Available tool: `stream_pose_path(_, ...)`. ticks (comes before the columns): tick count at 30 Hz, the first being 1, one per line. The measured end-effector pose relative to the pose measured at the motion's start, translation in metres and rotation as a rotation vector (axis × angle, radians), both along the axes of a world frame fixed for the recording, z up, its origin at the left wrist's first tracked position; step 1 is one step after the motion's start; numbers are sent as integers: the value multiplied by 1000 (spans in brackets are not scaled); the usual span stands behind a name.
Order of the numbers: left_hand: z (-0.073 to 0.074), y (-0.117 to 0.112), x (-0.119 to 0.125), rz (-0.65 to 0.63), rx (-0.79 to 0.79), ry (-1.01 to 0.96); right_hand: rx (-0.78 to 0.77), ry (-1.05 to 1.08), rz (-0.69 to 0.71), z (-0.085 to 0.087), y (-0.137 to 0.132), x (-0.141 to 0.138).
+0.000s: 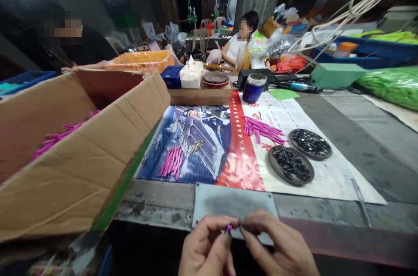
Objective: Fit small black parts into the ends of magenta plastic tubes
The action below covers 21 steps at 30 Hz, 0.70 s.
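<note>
At the bottom edge, both my hands meet over the table's front edge. My left hand (206, 247) pinches a small pink plastic piece (229, 227) between thumb and fingers. My right hand (276, 245) is pinched closed right against that piece; what its fingertips hold is too small to make out. Beyond them lies a grey mat (233, 202). Farther on, two piles of pink sticks (172, 161) (263, 130) rest on a printed poster (209, 145), with a little heap of small metal parts (195, 146) between them.
Two round dishes of small black parts (290, 165) (310, 142) sit at right. A large open cardboard box (72, 149) with pink sticks fills the left. A blue jar (254, 87), a wooden tray (200, 95), bins and green bags stand behind. Two other people sit beyond.
</note>
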<state>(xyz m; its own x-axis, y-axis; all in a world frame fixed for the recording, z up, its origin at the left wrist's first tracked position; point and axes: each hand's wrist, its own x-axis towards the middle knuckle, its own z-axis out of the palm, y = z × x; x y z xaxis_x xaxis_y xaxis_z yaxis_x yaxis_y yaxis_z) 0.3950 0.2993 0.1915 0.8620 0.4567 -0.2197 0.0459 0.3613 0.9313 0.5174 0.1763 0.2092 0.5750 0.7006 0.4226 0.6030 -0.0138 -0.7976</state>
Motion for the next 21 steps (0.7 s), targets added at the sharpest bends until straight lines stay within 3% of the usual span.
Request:
stream_pose_path(3,8,-10,5,-17,-91,-2,40,-58,-116,0,-8,-6)
stream_pose_path(10,19,-24,14,69,-244,89,60,-217,-184,-12,-21,-15)
stream_pose_path(15,23,-27,21,50,-300,136,66,-157,-317,-25,-26,-17)
stream_pose_path(21,19,-32,24,83,-323,83,63,-79,-390,-22,-22,-20)
